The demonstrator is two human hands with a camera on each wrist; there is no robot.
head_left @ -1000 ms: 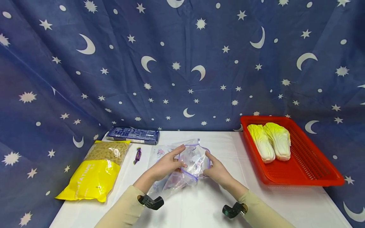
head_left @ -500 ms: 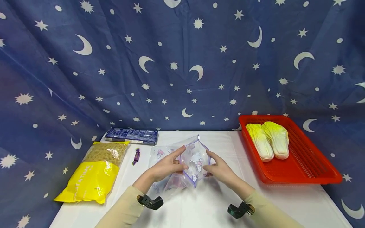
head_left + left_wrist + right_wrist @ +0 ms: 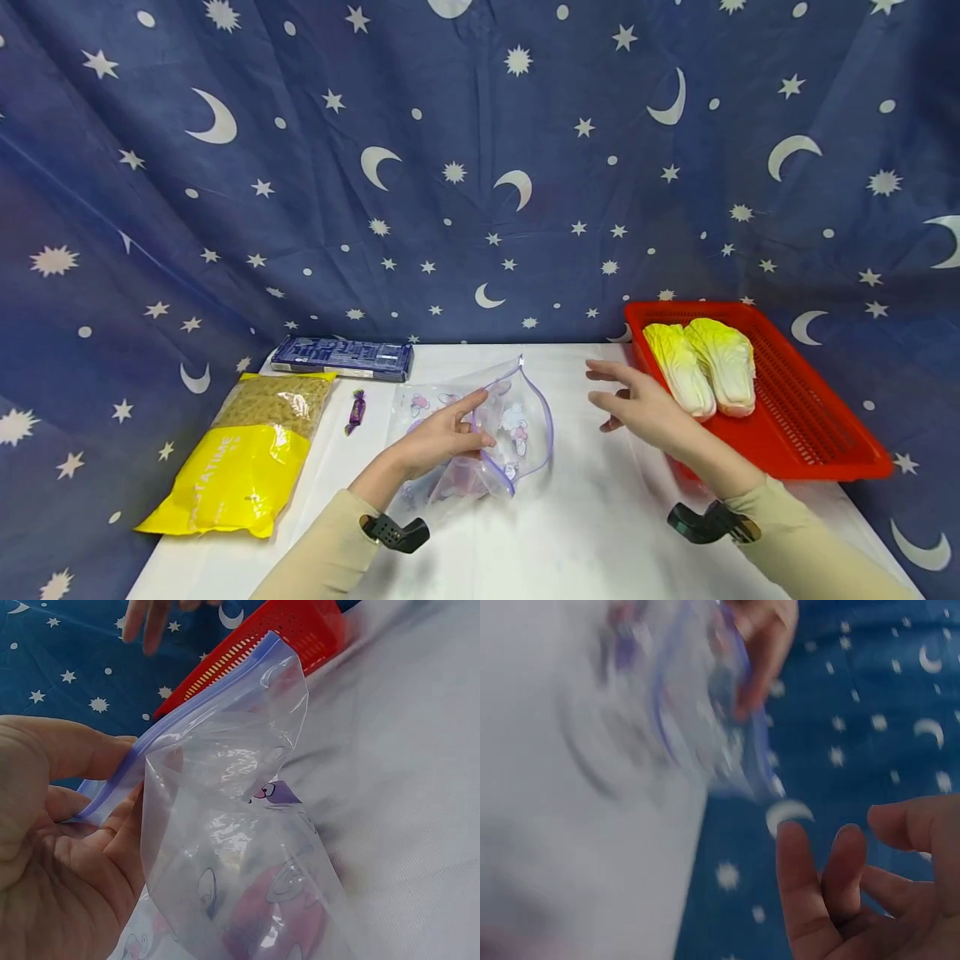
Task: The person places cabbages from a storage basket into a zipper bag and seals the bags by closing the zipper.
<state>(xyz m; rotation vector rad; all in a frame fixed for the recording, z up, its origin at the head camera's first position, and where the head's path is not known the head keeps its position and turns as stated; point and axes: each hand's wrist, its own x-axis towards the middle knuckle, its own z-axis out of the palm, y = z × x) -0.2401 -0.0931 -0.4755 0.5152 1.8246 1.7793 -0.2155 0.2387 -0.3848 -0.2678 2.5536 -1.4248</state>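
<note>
A clear zip bag point(image 3: 517, 425) with a purple zip edge and printed pink and white figures stands with its mouth spread wide, facing right. My left hand point(image 3: 444, 433) pinches its purple rim between thumb and fingers, as the left wrist view shows of the bag point(image 3: 232, 825). My right hand point(image 3: 637, 404) is in the air between the bag and the red basket, fingers loosely bent and holding nothing. Two napa cabbages point(image 3: 722, 367) lie side by side in the red basket point(image 3: 810, 417), just beyond the right hand.
On the left lies a yellow pasta bag point(image 3: 247, 467), with a dark blue box point(image 3: 341, 358) behind it at the table's back edge. A purple wrapped candy point(image 3: 356, 412) lies between them and the zip bag. A starry blue curtain point(image 3: 450, 167) hangs behind the white table point(image 3: 570, 533).
My right hand spread the bag's mouth, let go of its rim and moved right toward the basket. The left hand kept its hold on the bag. The view has shifted slightly.
</note>
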